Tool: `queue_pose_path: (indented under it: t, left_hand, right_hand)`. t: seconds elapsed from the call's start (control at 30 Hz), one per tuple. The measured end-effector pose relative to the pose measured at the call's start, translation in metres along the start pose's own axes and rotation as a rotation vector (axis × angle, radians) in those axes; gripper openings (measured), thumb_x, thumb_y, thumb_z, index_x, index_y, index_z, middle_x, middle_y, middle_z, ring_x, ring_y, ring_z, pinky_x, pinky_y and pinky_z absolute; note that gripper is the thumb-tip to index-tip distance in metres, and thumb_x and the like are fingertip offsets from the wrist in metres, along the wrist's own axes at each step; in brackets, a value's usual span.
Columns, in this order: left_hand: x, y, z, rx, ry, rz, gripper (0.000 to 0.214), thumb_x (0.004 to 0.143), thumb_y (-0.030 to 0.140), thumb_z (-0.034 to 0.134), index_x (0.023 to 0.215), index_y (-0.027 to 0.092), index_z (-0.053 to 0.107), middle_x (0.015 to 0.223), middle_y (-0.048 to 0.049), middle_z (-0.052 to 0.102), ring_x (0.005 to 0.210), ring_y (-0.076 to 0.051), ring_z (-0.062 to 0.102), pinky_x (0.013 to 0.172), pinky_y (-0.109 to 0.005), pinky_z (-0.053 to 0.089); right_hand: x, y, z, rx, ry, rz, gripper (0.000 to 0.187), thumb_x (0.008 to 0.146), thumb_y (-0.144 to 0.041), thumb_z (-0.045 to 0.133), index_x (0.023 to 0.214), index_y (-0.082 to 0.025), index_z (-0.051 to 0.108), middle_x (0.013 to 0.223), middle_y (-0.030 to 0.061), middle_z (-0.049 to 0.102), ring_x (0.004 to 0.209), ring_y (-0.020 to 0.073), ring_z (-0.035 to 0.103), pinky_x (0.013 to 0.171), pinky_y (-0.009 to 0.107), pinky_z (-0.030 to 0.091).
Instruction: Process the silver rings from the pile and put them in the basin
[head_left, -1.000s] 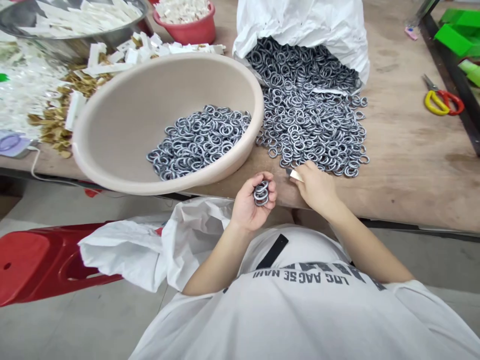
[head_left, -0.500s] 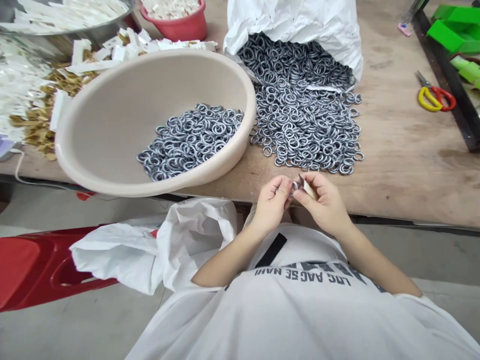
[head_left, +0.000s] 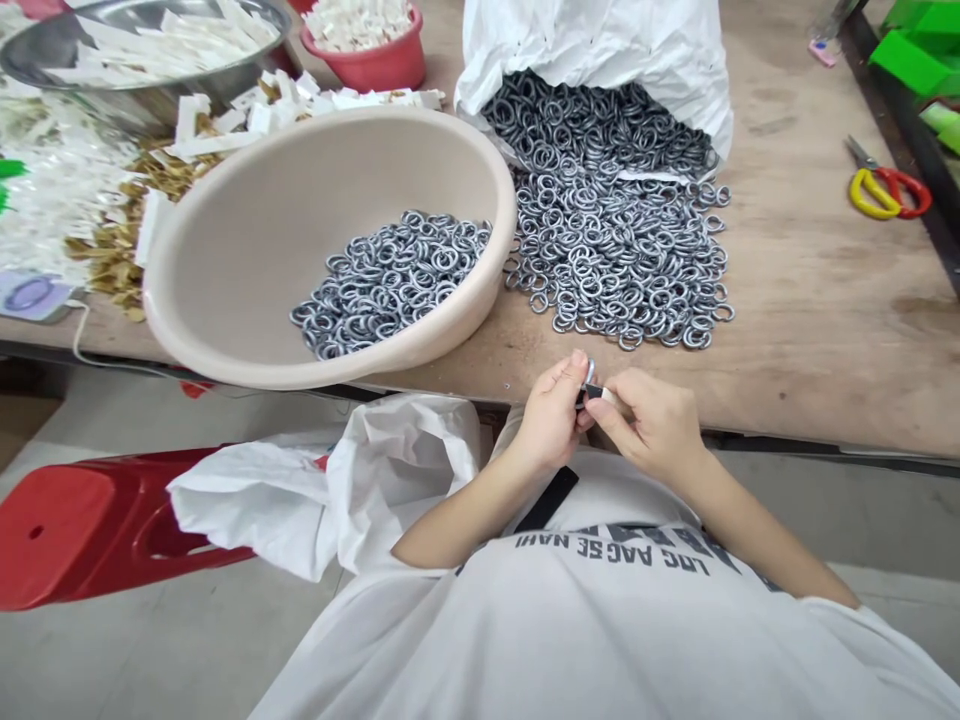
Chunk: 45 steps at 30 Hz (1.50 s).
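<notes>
My left hand (head_left: 551,420) is closed around a few grey metal rings (head_left: 589,373) at the table's front edge, one ring showing above the fingertips. My right hand (head_left: 652,425) touches it and pinches a small pale-handled tool (head_left: 600,394) against the rings. Just beyond the hands lies a heap of loose metal rings (head_left: 622,255) spilling from a white sack (head_left: 600,40). A large beige basin (head_left: 225,240) to the left holds a smaller pile of rings (head_left: 394,280).
Yellow and red scissors (head_left: 889,190) lie at the right of the wooden table (head_left: 825,300). White plastic pieces (head_left: 247,110), a metal bowl (head_left: 142,50) and a red tub (head_left: 367,50) sit at the back left. A red stool (head_left: 75,525) and white bag (head_left: 337,480) are below.
A second ago my left hand was open-palmed with rings and my right hand was at the heap. Both hands have come together at the table edge, the tool against the rings.
</notes>
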<state>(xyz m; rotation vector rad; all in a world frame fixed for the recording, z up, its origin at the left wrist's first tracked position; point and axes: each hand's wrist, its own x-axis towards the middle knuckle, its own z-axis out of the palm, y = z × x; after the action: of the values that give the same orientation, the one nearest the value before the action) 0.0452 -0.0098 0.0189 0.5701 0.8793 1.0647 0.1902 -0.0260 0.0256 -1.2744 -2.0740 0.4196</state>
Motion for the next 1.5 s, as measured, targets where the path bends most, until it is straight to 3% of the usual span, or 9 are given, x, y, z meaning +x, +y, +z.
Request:
queue_pose_path:
  t: [0.33,0.53,0.7,0.83,1.0,1.1,1.2,1.33,1.5]
  left_hand:
    - [0.0,-0.001,0.001,-0.016,0.001,-0.014,0.056,0.075,0.067,0.074,0.074,0.018,0.045,0.054,0.0095,0.038,0.039,-0.002,0.03,0.037,-0.015,0.021]
    - [-0.011,0.001,-0.005,0.051,-0.168,-0.067,0.052,0.082,0.059,0.071,0.069,0.017,0.044,0.056,0.0068,0.042,0.042,-0.002,0.033,0.039,-0.015,0.022]
    - [-0.001,0.013,-0.019,0.022,-0.05,0.035,0.042,0.083,0.053,0.072,0.076,0.016,0.052,0.064,0.0038,0.055,0.043,-0.004,0.045,0.04,-0.016,0.034]
    - [0.007,0.021,-0.027,-0.03,0.014,0.023,0.034,0.079,0.044,0.076,0.081,0.015,0.057,0.072,-0.0009,0.067,0.047,-0.006,0.055,0.041,-0.017,0.041]
    - [0.009,0.025,-0.029,-0.115,-0.004,-0.07,0.032,0.075,0.035,0.073,0.099,0.02,0.057,0.079,0.0002,0.07,0.052,-0.01,0.061,0.04,-0.016,0.044]
    - [0.009,0.022,-0.023,-0.092,-0.027,-0.061,0.032,0.078,0.041,0.073,0.094,0.019,0.057,0.078,0.0011,0.067,0.054,-0.01,0.062,0.038,-0.017,0.042]
    - [0.009,0.016,-0.014,-0.018,-0.055,0.001,0.037,0.076,0.044,0.079,0.08,0.019,0.052,0.066,0.0061,0.055,0.045,-0.006,0.05,0.037,-0.017,0.037]
    - [0.006,0.007,-0.008,0.094,-0.066,0.131,0.04,0.074,0.046,0.083,0.078,0.019,0.054,0.058,0.0086,0.048,0.04,-0.003,0.037,0.038,-0.017,0.029]
    - [0.004,0.0,-0.008,0.196,-0.096,0.3,0.038,0.076,0.045,0.083,0.1,0.018,0.071,0.066,0.0025,0.061,0.049,-0.006,0.05,0.044,-0.018,0.032]
  right_hand:
    - [-0.001,0.001,0.004,-0.091,-0.004,-0.047,0.035,0.1,-0.044,0.053,0.074,-0.021,0.057,0.069,0.0011,0.061,0.065,0.0144,0.051,0.062,0.03,0.03]
    - [0.015,0.042,-0.005,-0.016,0.156,0.338,0.039,0.104,-0.048,0.041,0.08,-0.022,0.057,0.066,-0.0005,0.055,0.062,0.0161,0.051,0.06,0.029,0.031]
    - [0.03,0.054,-0.003,-0.362,-0.017,0.282,0.03,0.094,-0.044,0.061,0.113,-0.021,0.066,0.105,0.0108,0.068,0.083,0.0248,0.061,0.063,0.032,0.033]
    - [0.035,0.054,0.003,-0.414,-0.064,0.293,0.024,0.093,-0.041,0.063,0.105,-0.021,0.071,0.103,0.0109,0.068,0.081,0.0249,0.061,0.064,0.032,0.035]
    - [0.034,0.065,-0.002,-0.099,0.055,0.321,0.017,0.09,-0.036,0.066,0.088,-0.02,0.07,0.083,0.0046,0.068,0.077,0.0209,0.059,0.067,0.031,0.037]
    - [0.031,0.058,-0.007,0.253,0.121,0.406,0.025,0.092,-0.039,0.063,0.077,-0.02,0.064,0.069,-0.0007,0.059,0.063,0.0147,0.051,0.059,0.028,0.035]
    - [0.026,0.039,-0.011,0.663,0.027,0.479,0.032,0.093,-0.049,0.061,0.078,-0.02,0.062,0.07,-0.0022,0.057,0.054,0.0104,0.046,0.05,0.026,0.033]
    - [0.022,0.018,-0.013,0.93,-0.115,0.508,0.03,0.086,-0.049,0.071,0.083,-0.02,0.065,0.07,-0.0027,0.059,0.05,0.0077,0.044,0.045,0.024,0.032]
    - [0.017,0.004,0.0,1.136,-0.024,0.57,0.033,0.079,-0.042,0.08,0.099,-0.023,0.062,0.07,-0.0056,0.058,0.053,0.0073,0.048,0.042,0.019,0.032]
